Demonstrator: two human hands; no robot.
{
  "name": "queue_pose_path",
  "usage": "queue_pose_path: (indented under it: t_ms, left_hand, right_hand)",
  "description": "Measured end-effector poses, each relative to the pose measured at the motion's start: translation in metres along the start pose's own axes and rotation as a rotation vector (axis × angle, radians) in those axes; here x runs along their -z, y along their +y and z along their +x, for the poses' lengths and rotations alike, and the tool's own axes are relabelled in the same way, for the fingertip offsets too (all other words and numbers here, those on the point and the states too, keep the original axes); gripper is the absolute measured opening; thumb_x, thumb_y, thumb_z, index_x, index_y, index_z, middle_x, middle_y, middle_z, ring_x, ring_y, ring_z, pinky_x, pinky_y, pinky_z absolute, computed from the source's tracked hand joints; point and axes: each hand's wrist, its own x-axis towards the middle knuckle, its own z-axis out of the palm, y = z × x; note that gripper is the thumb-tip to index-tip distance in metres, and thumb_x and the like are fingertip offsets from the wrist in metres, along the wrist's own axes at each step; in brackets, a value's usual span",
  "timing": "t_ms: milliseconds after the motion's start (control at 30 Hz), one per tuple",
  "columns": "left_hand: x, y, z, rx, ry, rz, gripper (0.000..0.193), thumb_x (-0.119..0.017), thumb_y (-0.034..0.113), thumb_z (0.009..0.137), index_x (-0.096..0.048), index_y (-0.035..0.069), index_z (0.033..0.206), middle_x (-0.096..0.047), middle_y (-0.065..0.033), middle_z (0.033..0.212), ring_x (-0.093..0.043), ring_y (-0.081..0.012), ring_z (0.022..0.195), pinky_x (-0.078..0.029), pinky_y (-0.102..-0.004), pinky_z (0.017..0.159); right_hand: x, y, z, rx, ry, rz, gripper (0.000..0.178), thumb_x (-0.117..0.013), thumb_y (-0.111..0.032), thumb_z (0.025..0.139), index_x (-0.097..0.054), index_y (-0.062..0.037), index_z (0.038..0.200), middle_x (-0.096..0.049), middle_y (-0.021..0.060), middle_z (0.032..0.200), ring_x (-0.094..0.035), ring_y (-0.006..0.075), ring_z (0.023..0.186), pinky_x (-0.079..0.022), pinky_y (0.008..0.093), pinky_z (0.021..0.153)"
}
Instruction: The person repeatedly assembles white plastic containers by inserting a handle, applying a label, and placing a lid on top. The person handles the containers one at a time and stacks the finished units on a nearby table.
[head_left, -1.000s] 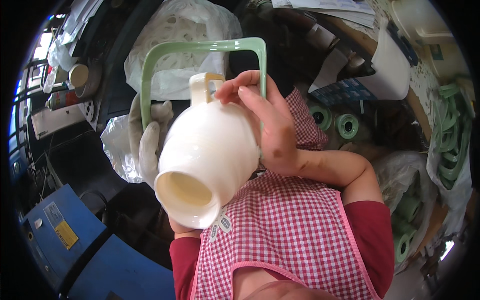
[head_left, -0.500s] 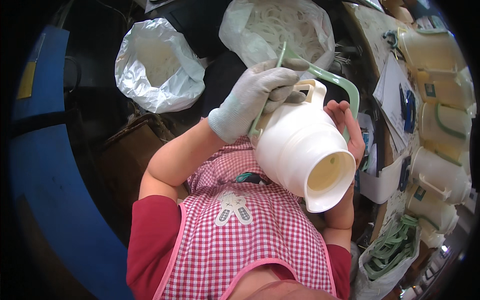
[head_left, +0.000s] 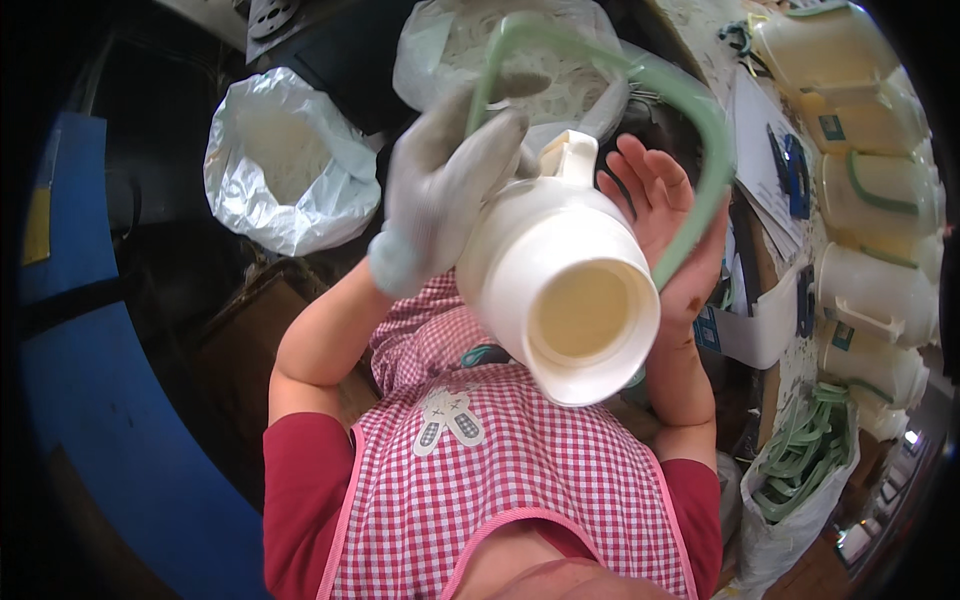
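I hold a white plastic jug (head_left: 570, 290) in front of my chest, its open mouth turned toward the camera and its spout end pointing away. A pale green bail handle (head_left: 705, 150) arcs over the jug's far end. My left hand (head_left: 440, 190), in a grey glove, lies on the jug's left side with its fingers closed around the left leg of the green handle. My right hand (head_left: 670, 215) is bare and cups the jug's right side from behind, fingers spread upward, the handle's right leg running across its palm.
Two clear plastic bags of white parts, one (head_left: 280, 170) at upper left and another (head_left: 470, 45) at the top. A row of finished jugs (head_left: 880, 200) lines the right edge. A bag of green handles (head_left: 810, 460) sits lower right, a white box (head_left: 765, 330) beside it, a blue bin (head_left: 90, 380) on the left.
The view has swung from left to right. The jug's mouth, first aimed lower left, now faces the camera on the right. The green handle has come up over the jug's far end.
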Motion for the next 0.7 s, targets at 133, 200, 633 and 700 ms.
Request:
queue_pose_path:
  t_ms: [133,200,633,700]
  left_hand:
    - [0.023,0.022,0.018,-0.222,-0.395,-0.407,0.032,-0.054,0.015,0.109,-0.059,-0.006,0.132,-0.065,-0.0065,0.08,-0.067,-0.015,0.072,-0.057,-0.0312,0.067]
    - [0.037,0.024,0.036,-0.156,-0.396,-0.218,0.033,-0.054,0.017,0.109,-0.059,-0.006,0.133,-0.065,-0.0065,0.081,-0.067,-0.0152,0.074,-0.057,-0.0315,0.068]
    - [0.039,-0.019,0.034,-0.183,-0.077,0.377,0.038,-0.054,0.025,0.109,-0.06,-0.003,0.133,-0.066,-0.0064,0.09,-0.067,-0.0163,0.082,-0.058,-0.0333,0.073]
    - [0.039,-0.023,0.037,-0.169,-0.065,0.411,0.038,-0.054,0.026,0.109,-0.06,-0.002,0.134,-0.066,-0.0064,0.091,-0.067,-0.0164,0.083,-0.058,-0.0335,0.074]
  right_hand:
    - [-0.008,0.006,0.047,0.393,-0.38,-0.628,0.056,-0.036,-0.042,0.114,-0.055,0.0,0.147,-0.055,0.0189,0.152,-0.05,0.0237,0.141,-0.034,0.0397,0.122]
    - [-0.001,0.014,0.069,0.002,-0.436,-0.569,0.066,-0.038,-0.054,0.112,-0.072,0.0035,0.113,-0.074,0.0119,0.11,-0.071,0.0201,0.097,-0.056,0.0348,0.091]
    - [-0.128,-0.022,0.044,0.96,-0.876,-1.441,0.044,-0.061,-0.056,0.092,-0.083,-0.0179,0.094,-0.077,0.0077,0.089,-0.073,0.0308,0.081,-0.055,0.0468,0.077]
    - [-0.133,0.03,0.011,1.105,-0.99,-1.792,0.041,-0.065,-0.049,0.092,-0.082,-0.012,0.084,-0.077,0.0066,0.087,-0.074,0.0299,0.082,-0.056,0.0485,0.08]
